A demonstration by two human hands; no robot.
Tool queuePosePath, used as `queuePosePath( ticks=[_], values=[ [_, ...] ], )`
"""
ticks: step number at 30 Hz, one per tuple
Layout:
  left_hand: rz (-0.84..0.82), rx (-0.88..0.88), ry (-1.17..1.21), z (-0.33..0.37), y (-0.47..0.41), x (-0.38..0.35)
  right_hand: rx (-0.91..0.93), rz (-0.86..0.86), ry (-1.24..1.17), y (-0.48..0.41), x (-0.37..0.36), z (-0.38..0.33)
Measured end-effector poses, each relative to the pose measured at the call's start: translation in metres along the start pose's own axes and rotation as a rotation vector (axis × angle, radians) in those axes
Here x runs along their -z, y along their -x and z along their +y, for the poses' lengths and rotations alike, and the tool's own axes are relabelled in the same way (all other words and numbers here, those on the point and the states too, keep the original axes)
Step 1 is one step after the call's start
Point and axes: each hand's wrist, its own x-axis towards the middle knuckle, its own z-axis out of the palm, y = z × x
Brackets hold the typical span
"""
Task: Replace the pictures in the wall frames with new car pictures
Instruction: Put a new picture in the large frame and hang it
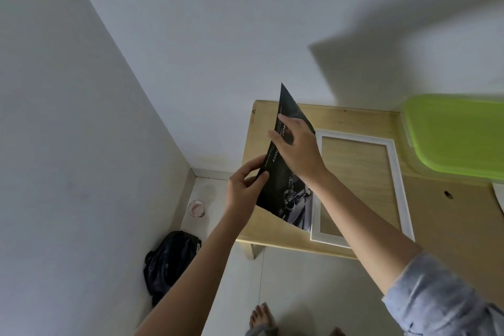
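1. Car picture (283, 172): a dark glossy sheet with white lettering, held tilted on edge above the left end of the wooden table (275, 237), its lower corner near the frame.
2. Left hand (245, 185) pinches the sheet's left edge between thumb and fingers.
3. Right hand (297, 144) lies over the sheet's upper part, fingers spread against it; whether the thumb grips behind is hard to tell.
4. White frame (398, 180) lies flat on the table, right of the sheet, wood showing through its opening.
5. Green lid (458, 133) sits at the table's far right.
6. Dark bag (169, 262) lies on the floor, left of the table.
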Motion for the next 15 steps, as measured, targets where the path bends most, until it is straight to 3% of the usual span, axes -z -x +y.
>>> queuePosePath(
  ticks=[8,15],
  values=[
    [-0.059,0.000,-0.044,0.008,0.001,-0.022,-0.028,0.041,0.146,-0.004,0.021,-0.010],
    [-0.292,-0.038,-0.051,0.019,0.001,-0.053,0.011,0.166,0.185,0.000,0.059,-0.011]
  ],
)
